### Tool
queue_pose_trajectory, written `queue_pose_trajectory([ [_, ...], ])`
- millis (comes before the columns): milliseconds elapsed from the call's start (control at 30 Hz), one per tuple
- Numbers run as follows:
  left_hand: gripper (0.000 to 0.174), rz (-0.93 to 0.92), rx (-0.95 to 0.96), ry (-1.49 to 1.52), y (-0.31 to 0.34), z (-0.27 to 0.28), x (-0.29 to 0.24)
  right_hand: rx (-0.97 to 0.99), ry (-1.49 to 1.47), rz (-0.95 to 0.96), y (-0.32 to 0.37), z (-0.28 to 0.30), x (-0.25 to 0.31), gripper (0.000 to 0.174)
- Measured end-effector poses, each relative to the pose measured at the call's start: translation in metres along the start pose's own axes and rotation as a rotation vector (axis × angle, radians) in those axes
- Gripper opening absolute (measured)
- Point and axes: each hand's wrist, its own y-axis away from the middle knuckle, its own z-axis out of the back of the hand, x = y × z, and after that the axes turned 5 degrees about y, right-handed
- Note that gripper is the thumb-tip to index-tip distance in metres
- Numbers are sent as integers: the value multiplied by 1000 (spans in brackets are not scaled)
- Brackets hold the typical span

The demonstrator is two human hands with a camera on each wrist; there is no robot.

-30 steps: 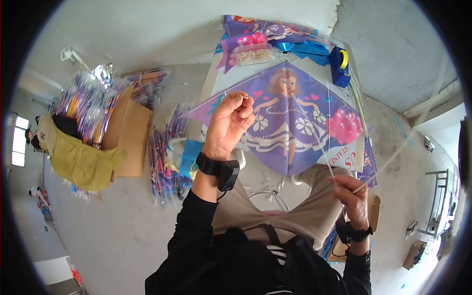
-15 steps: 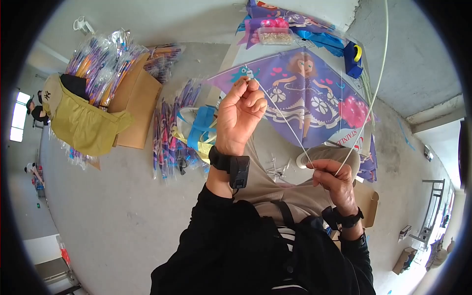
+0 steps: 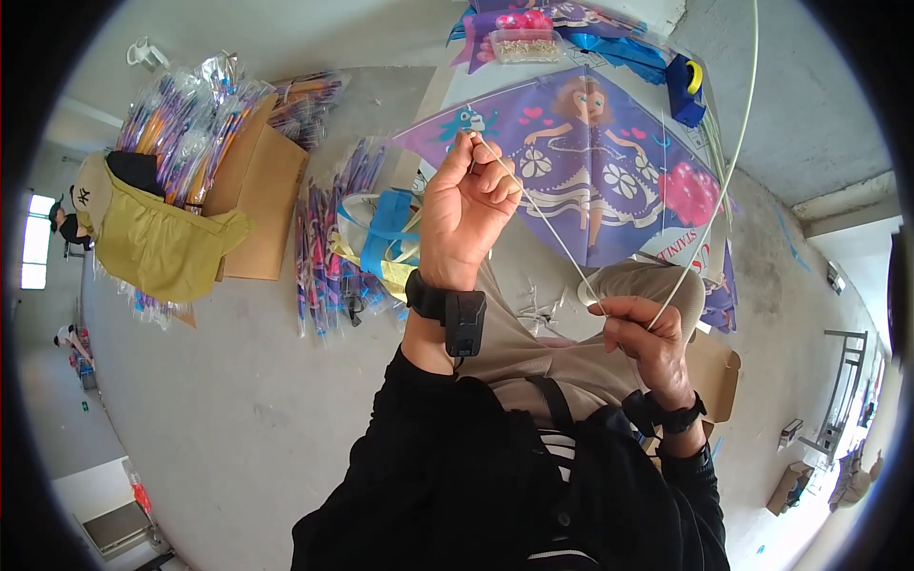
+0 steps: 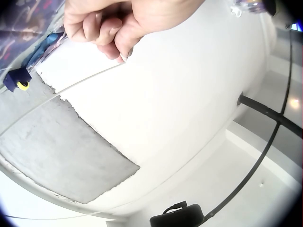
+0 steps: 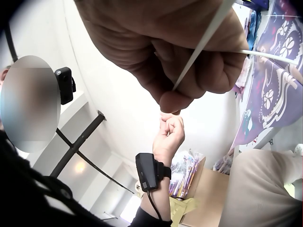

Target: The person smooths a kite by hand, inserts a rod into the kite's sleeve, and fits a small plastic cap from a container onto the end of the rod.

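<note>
A thin white flexible rod (image 5: 204, 42) runs between the two hands. My left hand (image 3: 466, 217) is raised in front of the purple kite (image 3: 624, 224), pinching one end of the rod between thumb and fingertips. The grip shows again in the left wrist view, where the rod (image 4: 90, 77) slants away from the fingertips. Lower and to the right, my right hand (image 3: 652, 350) holds the rod between thumb and curled fingers. Beyond that hand, a long stretch of rod rises past the kite's right side. The kite, printed with a doll figure, lies flat on the board.
Behind the kite are a clear container (image 3: 526, 46) of small pieces and a blue tape dispenser (image 3: 684, 90) with yellow tape. At left stand a cardboard box (image 3: 267, 190) and packaged bundles (image 3: 195, 128), with olive cloth (image 3: 171, 243) draped over. Another person (image 3: 71, 224) is far left.
One second ago the rod was blurred near the right hand. Since then it has come to stretch between both hands, and the right hand has moved inward, closer to the left.
</note>
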Motion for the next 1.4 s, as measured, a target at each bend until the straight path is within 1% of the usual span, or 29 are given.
queue_pose_trajectory([
  [233,11,-23,-49,7,0,-2,2,-2,13,16,-2,3,-3,25],
  [300,12,-94,-122,-63,2,-5,2,-14,11,20,-3,5,-3,25],
  [333,12,-95,-120,-64,2,-5,0,-27,10,24,-4,6,-3,25],
  [400,10,-64,-38,-83,5,-3,-6,-32,16,18,-3,7,0,25],
  [433,10,-66,-38,-84,6,-1,-9,-38,22,11,-3,7,1,25],
  [500,11,0,30,-30,6,3,-15,-33,27,16,-4,7,-1,25],
  [600,11,-33,9,-113,9,6,-20,-14,38,7,-3,5,0,25],
  [700,10,-80,-11,-78,13,7,-21,10,29,1,-3,4,-5,24],
  [800,11,-99,1,-124,13,9,-23,35,12,13,-5,3,-8,24],
  [1033,11,-107,13,-204,14,8,-22,72,-8,31,-7,-1,-6,25],
  [1233,10,-65,61,-258,15,6,-20,84,-4,24,-7,-3,-4,25],
  [1300,13,-93,73,-330,14,6,-19,83,-2,14,-7,-2,-4,25],
  [1400,13,-98,88,-345,14,6,-20,85,10,9,-7,-1,-4,26],
])
